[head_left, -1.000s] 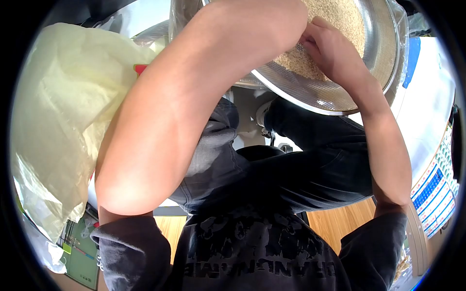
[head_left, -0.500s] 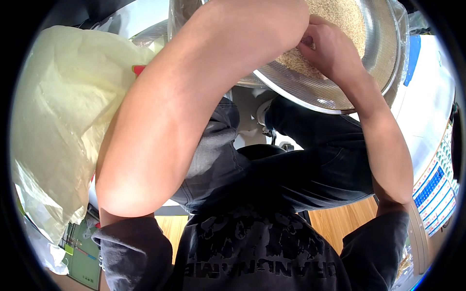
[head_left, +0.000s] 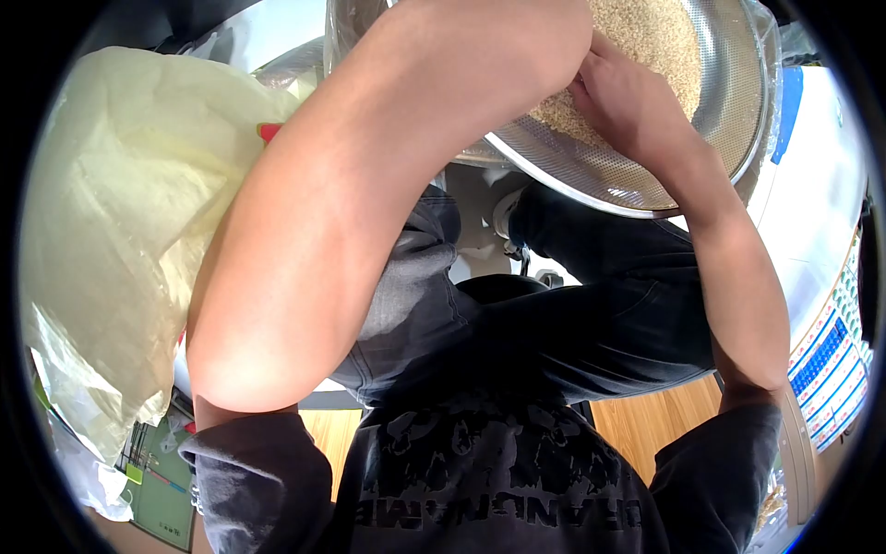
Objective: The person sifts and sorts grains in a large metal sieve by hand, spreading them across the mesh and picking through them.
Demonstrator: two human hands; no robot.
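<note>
My right hand [head_left: 629, 103] is over a round metal mesh sieve [head_left: 609, 189], its fingers closed and pressed together. Whatever they pinch, if anything, is too small or too hidden to name. Tan grain [head_left: 651, 32] lies heaped in the sieve, under and beyond that hand. From the left my other forearm [head_left: 305, 222] crosses over the sieve's near left side. My left hand [head_left: 549, 42] is bent away at the top edge, next to the right fingertips; its fingers are hidden behind the wrist or out of frame.
A large pale yellow plastic bag [head_left: 129, 203] stands at the left, with a small red thing [head_left: 269, 133] by it. Clear plastic film [head_left: 768, 102] surrounds the sieve's right rim. A white table [head_left: 812, 175] and a printed sheet [head_left: 821, 369] are at the right. My legs [head_left: 591, 314] are below.
The fingers of my right hand have closed further; the gap and dark spot between them no longer show. The whole view has shifted slightly, while both arms keep nearly the same pose.
</note>
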